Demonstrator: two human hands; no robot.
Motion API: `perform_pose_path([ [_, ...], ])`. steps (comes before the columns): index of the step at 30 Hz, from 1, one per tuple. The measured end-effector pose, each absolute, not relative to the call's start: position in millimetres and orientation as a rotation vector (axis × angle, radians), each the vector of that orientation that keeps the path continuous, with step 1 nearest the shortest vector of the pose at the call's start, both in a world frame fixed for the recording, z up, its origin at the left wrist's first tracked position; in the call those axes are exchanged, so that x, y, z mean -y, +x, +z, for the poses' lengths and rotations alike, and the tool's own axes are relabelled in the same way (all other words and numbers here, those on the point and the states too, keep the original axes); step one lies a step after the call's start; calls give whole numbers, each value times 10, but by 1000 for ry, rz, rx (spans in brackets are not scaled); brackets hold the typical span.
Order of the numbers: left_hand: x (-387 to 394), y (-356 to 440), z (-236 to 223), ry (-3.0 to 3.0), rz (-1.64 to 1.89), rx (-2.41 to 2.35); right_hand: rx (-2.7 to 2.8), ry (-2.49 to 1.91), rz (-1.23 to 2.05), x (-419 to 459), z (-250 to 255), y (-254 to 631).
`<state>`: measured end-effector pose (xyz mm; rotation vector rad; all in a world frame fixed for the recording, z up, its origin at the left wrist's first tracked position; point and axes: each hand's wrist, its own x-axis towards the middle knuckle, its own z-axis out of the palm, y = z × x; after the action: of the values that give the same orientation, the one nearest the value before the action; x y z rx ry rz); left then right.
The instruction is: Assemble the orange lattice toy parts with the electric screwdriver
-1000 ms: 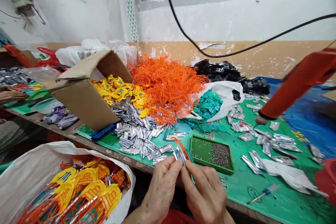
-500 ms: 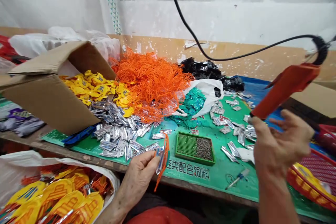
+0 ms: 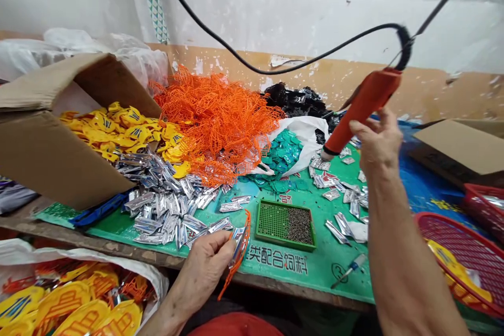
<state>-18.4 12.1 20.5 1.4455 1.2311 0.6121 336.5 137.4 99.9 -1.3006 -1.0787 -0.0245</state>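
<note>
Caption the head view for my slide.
Left hand grips silver strip and orange mesh; right hand nears hanging orange tool.

Orange plastic lattice (image 3: 218, 121) smooth, faintly glossy; silver foil strips (image 3: 165, 218) bright, crinkled metal; cardboard box (image 3: 47, 160) matt, rough brown; orange tool handle (image 3: 362, 105) smooth plastic; green board (image 3: 331, 268) semi-gloss.

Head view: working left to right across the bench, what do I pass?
Cardboard box → silver foil pieces → left hand → orange plastic strip → green perforated tray → screwdriver → right hand → red mesh basket
</note>
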Motion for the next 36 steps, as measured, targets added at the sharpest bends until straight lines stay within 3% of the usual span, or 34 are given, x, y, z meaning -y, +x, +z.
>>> perform_pose_path([
  [9, -207, -148, 198, 1476, 551, -1281, 973, -969, 561, -1330, 1198, 2718],
  [22, -256, -72, 160, 1523, 536, -1300, 821, -1087, 614, -944, 618, 2250],
  [36, -272, -68, 107, 1511, 550, -1316, 852, -1095, 619, -925, 423, 2194],
])
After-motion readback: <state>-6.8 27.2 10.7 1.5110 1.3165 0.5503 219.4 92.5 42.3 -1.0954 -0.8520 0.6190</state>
